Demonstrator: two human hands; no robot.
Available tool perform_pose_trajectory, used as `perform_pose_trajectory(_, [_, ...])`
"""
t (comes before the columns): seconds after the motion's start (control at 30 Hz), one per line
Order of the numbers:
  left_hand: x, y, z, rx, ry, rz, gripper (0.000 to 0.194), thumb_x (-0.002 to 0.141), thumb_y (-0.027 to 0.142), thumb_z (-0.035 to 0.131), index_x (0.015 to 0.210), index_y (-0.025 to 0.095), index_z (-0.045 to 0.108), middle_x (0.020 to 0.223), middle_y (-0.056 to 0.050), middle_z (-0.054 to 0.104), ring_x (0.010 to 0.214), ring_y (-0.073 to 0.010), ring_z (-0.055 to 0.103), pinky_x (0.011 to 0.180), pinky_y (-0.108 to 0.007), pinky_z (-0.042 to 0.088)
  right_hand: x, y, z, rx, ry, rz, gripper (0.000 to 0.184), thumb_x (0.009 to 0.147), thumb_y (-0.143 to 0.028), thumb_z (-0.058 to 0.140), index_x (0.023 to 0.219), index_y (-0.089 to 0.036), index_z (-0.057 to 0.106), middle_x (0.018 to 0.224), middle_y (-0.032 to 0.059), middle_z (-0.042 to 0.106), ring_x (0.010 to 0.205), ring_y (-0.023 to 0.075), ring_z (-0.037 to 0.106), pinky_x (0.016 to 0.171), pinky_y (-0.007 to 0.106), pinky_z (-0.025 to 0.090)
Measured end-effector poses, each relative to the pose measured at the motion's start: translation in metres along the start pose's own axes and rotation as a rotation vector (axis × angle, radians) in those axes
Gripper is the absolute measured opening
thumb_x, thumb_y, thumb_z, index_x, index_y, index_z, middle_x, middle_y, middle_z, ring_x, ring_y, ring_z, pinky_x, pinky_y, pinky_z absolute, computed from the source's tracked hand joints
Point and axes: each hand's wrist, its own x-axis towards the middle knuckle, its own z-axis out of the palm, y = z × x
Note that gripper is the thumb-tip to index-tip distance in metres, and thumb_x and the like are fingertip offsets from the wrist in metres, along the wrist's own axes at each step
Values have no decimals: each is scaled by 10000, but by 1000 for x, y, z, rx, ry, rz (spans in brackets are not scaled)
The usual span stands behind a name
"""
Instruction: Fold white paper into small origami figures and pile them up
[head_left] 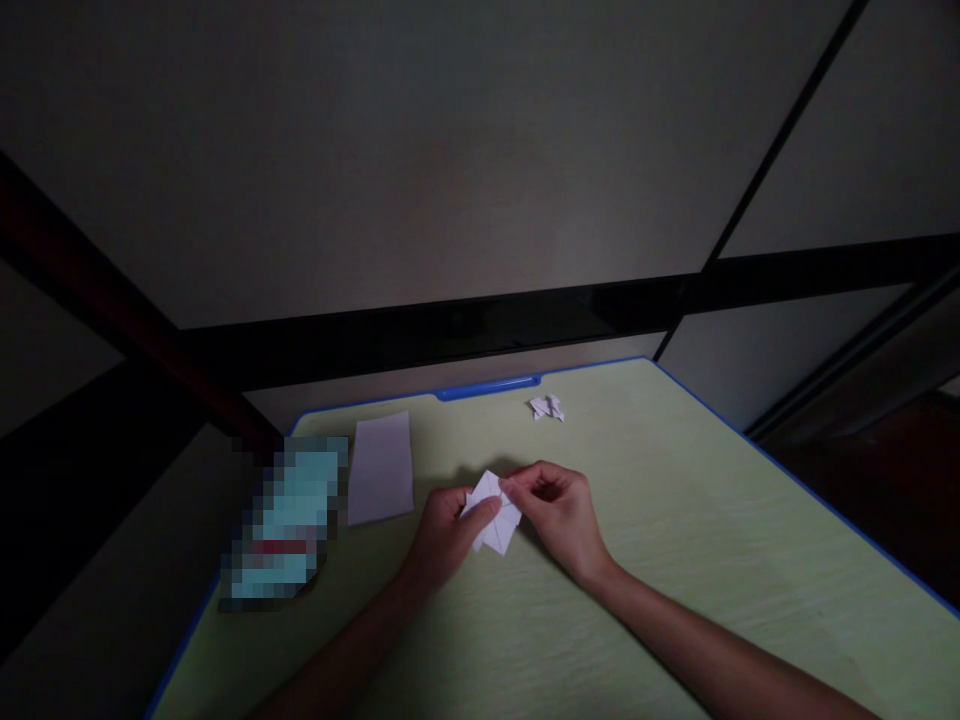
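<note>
Folded paper (504,530): left hand (441,532) gripping left side, right hand (562,512) pinching upper right; plain paper (381,470) lying left of it, small paper piece (547,408) lying beyond.

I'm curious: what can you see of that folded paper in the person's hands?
The folded paper is white, with pointed corners and thin lines, creases or edges, across its face. It looks layered and fairly flat. It is held over the pale green table: the left hand grips it, thumb on top, and the right hand pinches its right side. Its underside is hidden.
</note>
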Motion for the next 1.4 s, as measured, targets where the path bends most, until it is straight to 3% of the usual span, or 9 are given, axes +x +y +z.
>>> perform_pose_trajectory(0.57, [4,-5,1,64,85,18,241,606,330,510,494,118,485,443,39,406,431,-71,335,406,-184,242,9,6,-2,225,-13,131,91,555,-204,659,532,-134,605,488,-22,598,439,72,488,462,193,371])
perform_pose_trajectory(1.4, [3,-3,3,47,82,41,260,575,357,575,498,118,510,445,36,429,432,-76,348,404,-186,248,6,4,-1,216,2,102,131,572,-236,640,538,-136,563,487,-33,556,435,66,445,442,191,333])
